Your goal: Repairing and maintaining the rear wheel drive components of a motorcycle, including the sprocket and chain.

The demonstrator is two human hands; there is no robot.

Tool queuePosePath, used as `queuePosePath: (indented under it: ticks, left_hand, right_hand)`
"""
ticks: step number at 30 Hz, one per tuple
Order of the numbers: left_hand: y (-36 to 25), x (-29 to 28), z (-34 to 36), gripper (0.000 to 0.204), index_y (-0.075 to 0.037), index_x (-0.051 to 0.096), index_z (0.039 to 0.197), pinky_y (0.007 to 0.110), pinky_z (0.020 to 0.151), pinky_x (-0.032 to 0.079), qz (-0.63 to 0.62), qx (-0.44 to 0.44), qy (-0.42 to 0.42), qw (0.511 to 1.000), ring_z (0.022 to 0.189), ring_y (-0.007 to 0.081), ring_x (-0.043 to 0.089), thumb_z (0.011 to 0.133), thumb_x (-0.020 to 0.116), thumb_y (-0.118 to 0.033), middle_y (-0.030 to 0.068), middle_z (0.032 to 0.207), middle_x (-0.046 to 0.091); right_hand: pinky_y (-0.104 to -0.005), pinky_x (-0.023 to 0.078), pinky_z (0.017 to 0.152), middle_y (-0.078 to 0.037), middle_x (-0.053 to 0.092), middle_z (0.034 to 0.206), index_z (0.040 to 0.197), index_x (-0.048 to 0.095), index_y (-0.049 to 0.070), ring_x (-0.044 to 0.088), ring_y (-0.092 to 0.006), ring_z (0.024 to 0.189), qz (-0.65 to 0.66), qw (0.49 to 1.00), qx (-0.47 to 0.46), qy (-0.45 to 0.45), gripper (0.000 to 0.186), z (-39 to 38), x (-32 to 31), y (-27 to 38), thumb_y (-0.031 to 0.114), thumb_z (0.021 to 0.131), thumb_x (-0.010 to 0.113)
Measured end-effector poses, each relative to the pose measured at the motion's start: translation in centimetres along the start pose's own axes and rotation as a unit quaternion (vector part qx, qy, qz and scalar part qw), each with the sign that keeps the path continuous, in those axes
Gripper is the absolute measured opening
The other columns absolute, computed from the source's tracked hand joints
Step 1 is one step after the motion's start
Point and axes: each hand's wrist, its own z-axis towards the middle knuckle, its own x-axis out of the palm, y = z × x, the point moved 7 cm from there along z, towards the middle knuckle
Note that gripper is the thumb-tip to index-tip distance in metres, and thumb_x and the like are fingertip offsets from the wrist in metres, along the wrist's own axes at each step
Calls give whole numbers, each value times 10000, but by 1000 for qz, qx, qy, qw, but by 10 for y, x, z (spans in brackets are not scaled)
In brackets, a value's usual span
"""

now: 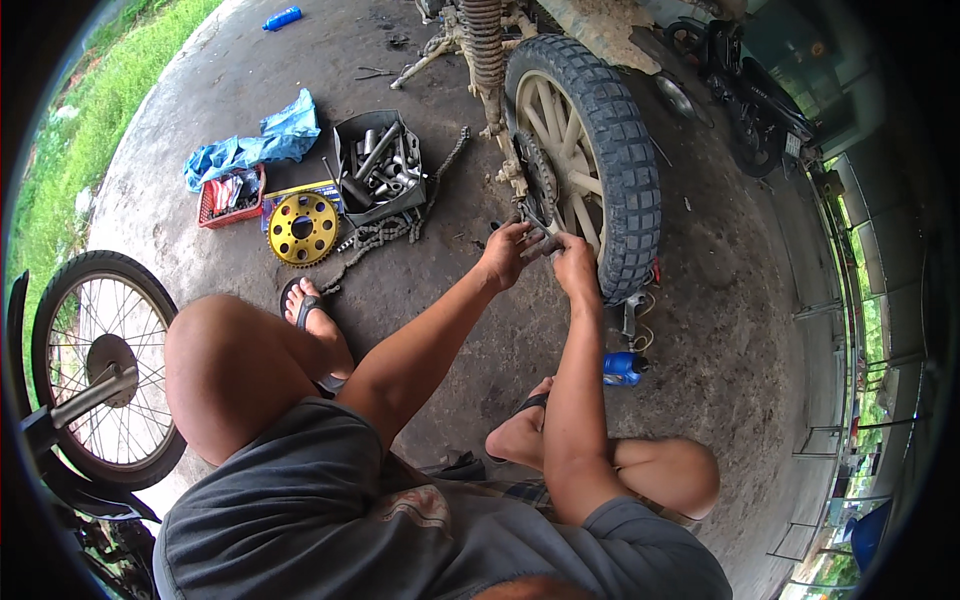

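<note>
Both of my hands work at the lower near end of a motorcycle's rear wheel, beside the rear sprocket [541,175]. My left hand [510,253] is closed, with its fingertips by a thin grey metal piece under the sprocket. My right hand [575,268] is closed around the near end of a slim grey metal part between the hands; its kind is too small to tell. Just right of them stands the wheel's knobby tyre [632,160] with beige spokes. The shock absorber's coil spring [482,50] rises on the wheel's left.
To the left lie a gold sprocket [290,247], a grey bin of sockets and tools [370,212], a drive chain [375,237], a red basket [258,196] and a blue cloth [285,130]. A blue bottle [622,369] lies right of my forearm. A spoked wheel [165,400] stands at left.
</note>
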Motion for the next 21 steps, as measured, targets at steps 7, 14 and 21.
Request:
queuePosePath:
  ticks: [7, 14, 21]
  left_hand:
    - [2, 1, 2, 279, -114, 547, 1224, 446, 1017, 441, -12, -28, -3, 1000, 1163, 213, 578, 990, 584, -261, 37, 1259, 588]
    - [0, 1, 3, 271, -110, 564, 1209, 409, 1003, 447, -18, -37, 39, 998, 1103, 196, 573, 1002, 535, -282, 34, 1211, 621]
    - [-21, -20, -6, 349, -97, 538, 1328, 464, 1048, 435, -1, 23, -46, 999, 1179, 207, 557, 1008, 507, -232, 25, 1314, 613]
  right_hand:
    - [-360, 529, 736, -158, 710, 825, 911, 672, -27, 703, -252, 784, 8, 999, 7, 43, 162, 14, -10, 23, -110, 811, 576]
    - [-293, 509, 685, -49, 688, 802, 910, 690, -20, 627, -135, 711, 187, 982, 15, -23, 100, 32, -42, 93, -77, 863, 624]
    - [-250, 494, 657, -45, 695, 813, 995, 692, -7, 627, -104, 701, 487, 857, -33, -167, 64, 29, -35, 116, 26, 940, 689]
